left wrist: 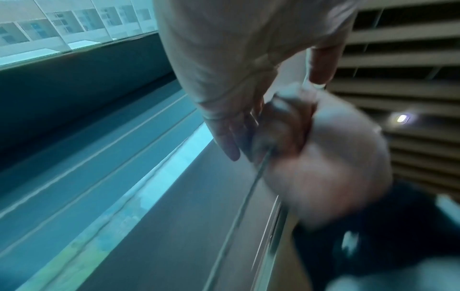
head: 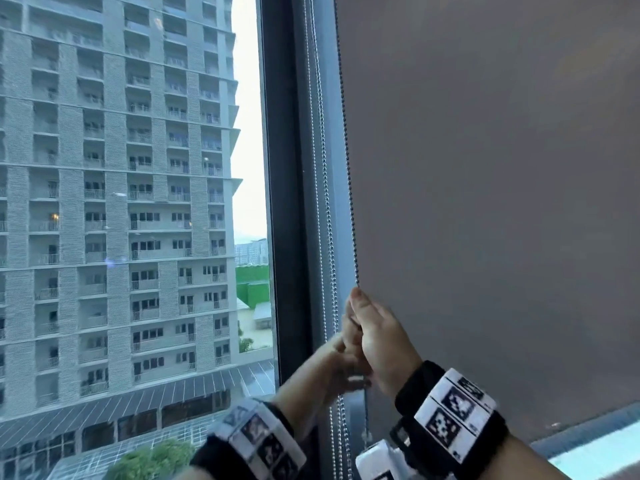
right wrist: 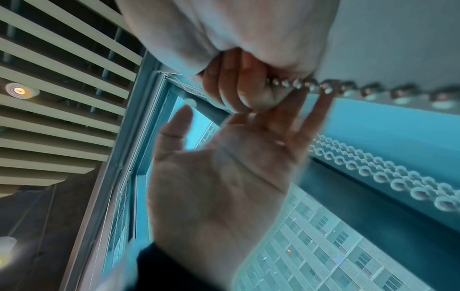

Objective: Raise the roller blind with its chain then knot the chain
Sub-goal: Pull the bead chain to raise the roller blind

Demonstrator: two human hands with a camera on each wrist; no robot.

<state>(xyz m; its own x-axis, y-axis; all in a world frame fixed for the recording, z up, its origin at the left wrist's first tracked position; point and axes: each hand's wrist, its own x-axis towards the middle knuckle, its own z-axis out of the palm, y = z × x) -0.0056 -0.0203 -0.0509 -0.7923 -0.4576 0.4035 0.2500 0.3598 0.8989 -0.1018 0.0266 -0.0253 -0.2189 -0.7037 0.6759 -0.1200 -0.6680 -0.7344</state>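
The grey roller blind [head: 485, 168] covers the right window pane, its bottom edge low at the right. A bead chain [head: 350, 188] hangs taut along the blind's left edge. My right hand [head: 375, 334] grips this chain in a fist; in the right wrist view its curled fingers [right wrist: 246, 92] close round the beads of the chain [right wrist: 348, 88]. My left hand [head: 341, 358] sits just below and left of it, palm open [right wrist: 219, 167] and fingers straight, its fingertips touching the right hand. In the blurred left wrist view, the left hand's fingers [left wrist: 226, 135] lie straight beside the right fist [left wrist: 323, 167].
Two more bead chain strands [head: 327, 216] hang along the dark window frame [head: 284, 202], left of the gripped one. The uncovered left pane shows a tall apartment block [head: 114, 202]. A slatted ceiling with a spotlight [right wrist: 18, 90] is overhead.
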